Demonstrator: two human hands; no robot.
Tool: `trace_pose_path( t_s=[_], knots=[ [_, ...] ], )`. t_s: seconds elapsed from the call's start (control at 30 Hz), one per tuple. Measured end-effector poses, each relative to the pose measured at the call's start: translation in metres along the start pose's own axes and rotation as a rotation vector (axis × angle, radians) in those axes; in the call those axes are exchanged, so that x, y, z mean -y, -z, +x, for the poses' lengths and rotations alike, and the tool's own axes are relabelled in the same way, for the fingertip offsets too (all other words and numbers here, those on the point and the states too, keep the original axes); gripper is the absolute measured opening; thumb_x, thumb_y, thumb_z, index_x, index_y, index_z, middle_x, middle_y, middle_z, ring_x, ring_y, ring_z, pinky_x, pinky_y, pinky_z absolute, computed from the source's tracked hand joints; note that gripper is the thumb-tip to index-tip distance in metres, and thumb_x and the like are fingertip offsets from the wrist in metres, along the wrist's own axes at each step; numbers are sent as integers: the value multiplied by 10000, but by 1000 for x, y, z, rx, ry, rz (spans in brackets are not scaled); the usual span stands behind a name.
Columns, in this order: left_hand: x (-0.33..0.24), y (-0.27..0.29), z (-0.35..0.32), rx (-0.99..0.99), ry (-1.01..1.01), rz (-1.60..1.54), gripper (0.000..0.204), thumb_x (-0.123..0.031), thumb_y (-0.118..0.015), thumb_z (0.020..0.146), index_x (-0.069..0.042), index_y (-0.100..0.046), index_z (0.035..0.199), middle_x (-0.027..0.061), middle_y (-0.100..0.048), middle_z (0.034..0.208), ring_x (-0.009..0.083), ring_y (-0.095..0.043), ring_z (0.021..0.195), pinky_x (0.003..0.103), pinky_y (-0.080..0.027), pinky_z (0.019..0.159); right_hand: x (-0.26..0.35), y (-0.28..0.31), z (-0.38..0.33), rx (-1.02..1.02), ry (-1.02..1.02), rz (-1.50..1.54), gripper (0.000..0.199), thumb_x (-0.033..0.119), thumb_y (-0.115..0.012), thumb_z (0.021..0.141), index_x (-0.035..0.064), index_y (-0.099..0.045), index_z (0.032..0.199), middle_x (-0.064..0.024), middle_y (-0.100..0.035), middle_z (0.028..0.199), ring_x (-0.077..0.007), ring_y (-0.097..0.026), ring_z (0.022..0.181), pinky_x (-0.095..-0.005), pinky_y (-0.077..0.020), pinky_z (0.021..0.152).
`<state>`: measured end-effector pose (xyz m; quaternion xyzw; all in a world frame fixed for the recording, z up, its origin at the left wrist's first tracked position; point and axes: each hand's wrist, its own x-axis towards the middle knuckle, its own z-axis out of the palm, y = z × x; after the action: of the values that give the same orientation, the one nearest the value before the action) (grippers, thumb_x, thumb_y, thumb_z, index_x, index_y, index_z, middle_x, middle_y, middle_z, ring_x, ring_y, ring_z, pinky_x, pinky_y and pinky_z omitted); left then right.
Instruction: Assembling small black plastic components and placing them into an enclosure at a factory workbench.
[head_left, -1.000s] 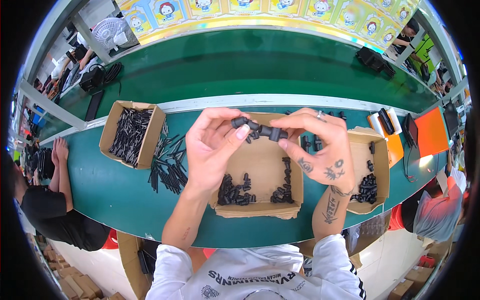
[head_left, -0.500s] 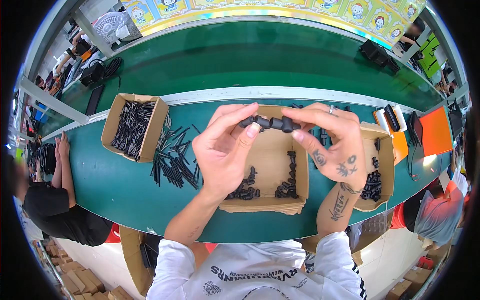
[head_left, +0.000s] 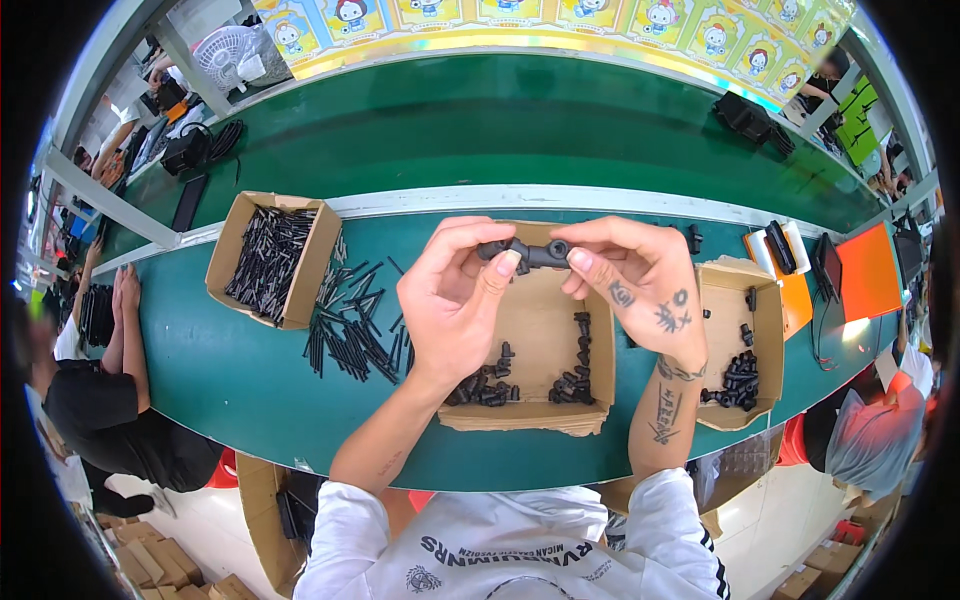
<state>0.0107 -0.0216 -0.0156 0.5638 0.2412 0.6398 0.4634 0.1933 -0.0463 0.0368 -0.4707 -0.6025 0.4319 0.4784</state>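
My left hand (head_left: 450, 300) pinches a short black plastic fitting (head_left: 497, 248) between thumb and fingers. From the other side, my right hand (head_left: 645, 285) grips a second black fitting (head_left: 557, 250) with a round hole at its end. The two pieces meet end to end above a cardboard box (head_left: 540, 335); how deeply they fit into each other is hidden. Inside that box, small black fittings (head_left: 493, 387) lie in heaps at its near left and along its right side. A smaller cardboard box (head_left: 735, 275) to the right holds more fittings (head_left: 740, 380).
At left, an open carton (head_left: 313, 265) is full of thin black rods (head_left: 270, 260), and more rods (head_left: 350, 330) lie loose beside it on the green table (head_left: 220, 380). An orange folder-like item (head_left: 868, 265) sits far right. Another person's arm (head_left: 130, 340) rests at the left edge.
My right hand has turned the fitting, so its round hole now shows, and has shifted slightly left and down. The two pieces are now in line and closer together.
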Motion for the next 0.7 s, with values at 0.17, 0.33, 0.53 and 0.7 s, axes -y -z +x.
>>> trace_pose_path(
  t_s=[0.17,0.33,0.53,0.7],
  knots=[
    [-4,6,5,54,89,6,258,30,-674,893,52,-650,1149,95,-597,1084,125,-591,898,246,-502,777,-3,0,3,14,18,72,172,-15,-660,898,-54,-690,1063,-112,-718,897,-116,-674,775,-265,-553,705],
    [-5,7,6,24,208,-93,244,9,-688,891,47,-659,1130,89,-629,1045,129,-609,880,254,-510,788,-5,-5,4,-31,142,-80,205,-40,-669,885,-47,-692,1089,-110,-704,939,-150,-682,828,-259,-546,739],
    [0,4,3,-1,302,-119,177,5,-690,892,50,-661,1061,87,-649,1021,129,-617,894,261,-518,792,-12,-4,11,-97,281,-248,220,-53,-715,798,18,-731,1005,-134,-724,885,-218,-710,754,-288,-555,661],
    [15,5,4,49,134,24,151,23,-690,884,50,-658,1029,104,-646,1042,120,-614,893,250,-521,777,-14,1,14,-44,387,-366,222,-52,-719,792,23,-730,1001,-132,-720,860,-219,-701,741,-288,-551,662]
  ],
)
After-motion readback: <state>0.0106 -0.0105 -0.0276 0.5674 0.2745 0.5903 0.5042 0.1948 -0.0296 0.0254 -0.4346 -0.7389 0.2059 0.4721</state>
